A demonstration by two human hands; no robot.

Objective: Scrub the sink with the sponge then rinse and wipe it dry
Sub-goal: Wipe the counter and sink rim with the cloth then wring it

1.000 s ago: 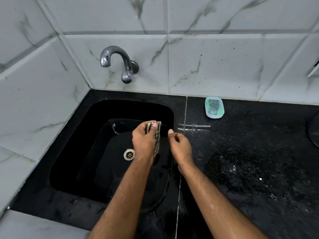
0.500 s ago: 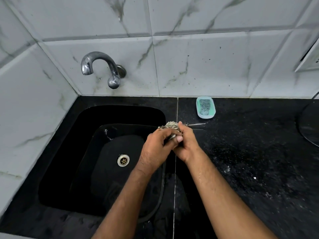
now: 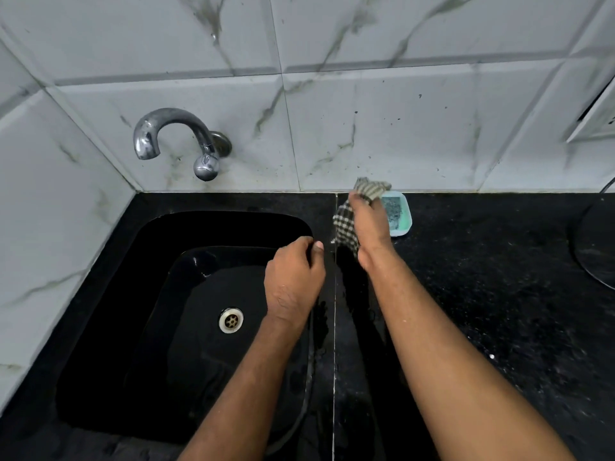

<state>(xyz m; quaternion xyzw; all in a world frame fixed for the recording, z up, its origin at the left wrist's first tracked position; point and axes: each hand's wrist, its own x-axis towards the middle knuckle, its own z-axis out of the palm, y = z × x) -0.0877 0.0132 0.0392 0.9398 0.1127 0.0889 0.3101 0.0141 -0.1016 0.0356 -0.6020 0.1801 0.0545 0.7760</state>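
Note:
The black sink (image 3: 109, 327) is set into a black counter, with a steel drain (image 3: 231, 320) in its floor. My right hand (image 3: 369, 227) grips a checked cloth (image 3: 346, 224) above the counter, just right of the sink's back right corner. My left hand (image 3: 294, 277) hovers over the sink's right side with fingers loosely curled and nothing in it. A green scrub sponge (image 3: 394, 209) lies in a light blue dish (image 3: 404, 224) at the wall, partly hidden behind my right hand.
A curved steel tap (image 3: 173, 134) comes out of the marble-tiled wall above the sink. The black counter (image 3: 499, 294) to the right is wet and speckled. A dark round object (image 3: 595, 241) sits at the right edge.
My right hand took the cloth from both hands' grip and carried it back and right toward the soap dish. My left hand let go and stayed over the sink.

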